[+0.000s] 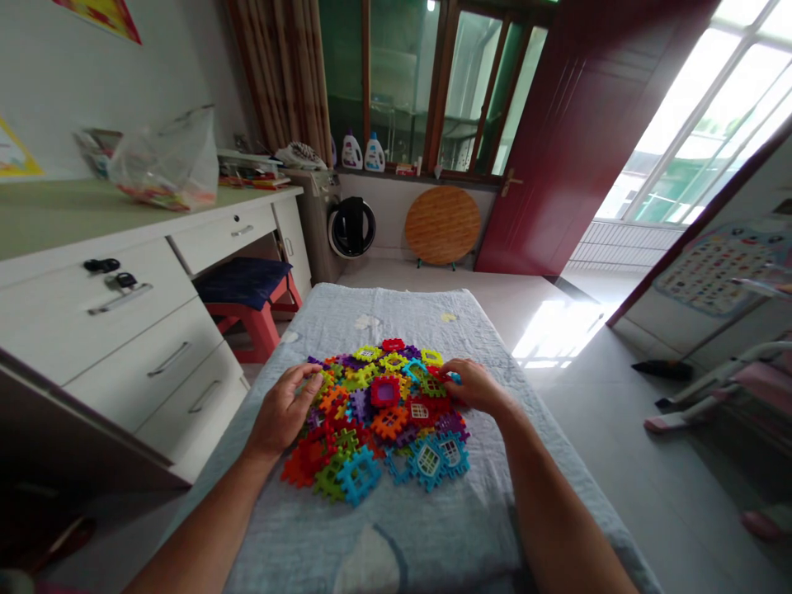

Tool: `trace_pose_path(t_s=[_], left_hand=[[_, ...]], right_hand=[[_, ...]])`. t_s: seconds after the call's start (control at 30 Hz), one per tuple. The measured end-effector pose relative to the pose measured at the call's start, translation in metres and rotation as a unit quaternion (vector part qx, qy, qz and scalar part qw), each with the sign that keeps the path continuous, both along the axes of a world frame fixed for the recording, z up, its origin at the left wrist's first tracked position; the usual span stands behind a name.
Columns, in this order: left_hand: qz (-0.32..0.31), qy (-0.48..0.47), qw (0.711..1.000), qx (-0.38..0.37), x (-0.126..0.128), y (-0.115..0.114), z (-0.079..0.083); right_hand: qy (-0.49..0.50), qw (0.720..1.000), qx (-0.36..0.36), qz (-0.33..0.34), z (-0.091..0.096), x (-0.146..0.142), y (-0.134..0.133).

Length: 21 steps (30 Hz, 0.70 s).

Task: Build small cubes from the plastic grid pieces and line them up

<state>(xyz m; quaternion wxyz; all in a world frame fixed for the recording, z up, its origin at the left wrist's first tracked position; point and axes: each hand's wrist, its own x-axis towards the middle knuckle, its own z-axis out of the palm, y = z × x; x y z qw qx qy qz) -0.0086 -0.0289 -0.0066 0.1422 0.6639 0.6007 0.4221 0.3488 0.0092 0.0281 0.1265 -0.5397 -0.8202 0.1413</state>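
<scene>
Plastic interlocking blocks point(389, 421) lie heaped on the cloth-covered bench point(433, 528), blue ones nearest. At the heap's left edge, the left hand point(285, 408) has a loosely curled grip; beyond, the right hand's point(473, 384) is partly closed beside a red piece point(436, 373). I cannot tell whether either holds anything. Pushing could send overlapping pieces sliding, or rumple the cloth.

Home rm: curtain point(285, 74) + window point(402, 82) top ctr, front-load washer point(337, 223) upper L of ctr, detergent btls point(374, 155) near it, round wood tabletop point(443, 224) on edge upper ctr, red door point(557, 132) upper R, wht drawers point(136, 330) L, red stool point(258, 326) beside, pic chart point(723, 268) far R.
</scene>
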Motion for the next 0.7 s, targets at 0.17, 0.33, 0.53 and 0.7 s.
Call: trace_pose_path(t_s=[0.17, 0.33, 0.53, 0.7], left_hand=[[0.012, -0.007, 1.000, 0.002, 0.000, -0.002, 0.003], [0.029, -0.009, 0.999, 0.014, 0.001, -0.003, 0.005], [0.028, -0.015, 0.999, 0.012, 0.001, -0.003, 0.006], [0.023, -0.023, 0.999, 0.010, 0.000, -0.003, 0.005]], right_hand=[[0.123, 0.986, 0.104, -0.031, -0.005, -0.005, 0.003], [0.272, 0.955, 0.121, -0.015, 0.000, -0.032, -0.009], [0.231, 0.969, 0.085, 0.024, -0.006, -0.063, -0.016], [0.126, 0.975, 0.181, -0.003, -0.008, -0.065, -0.017]])
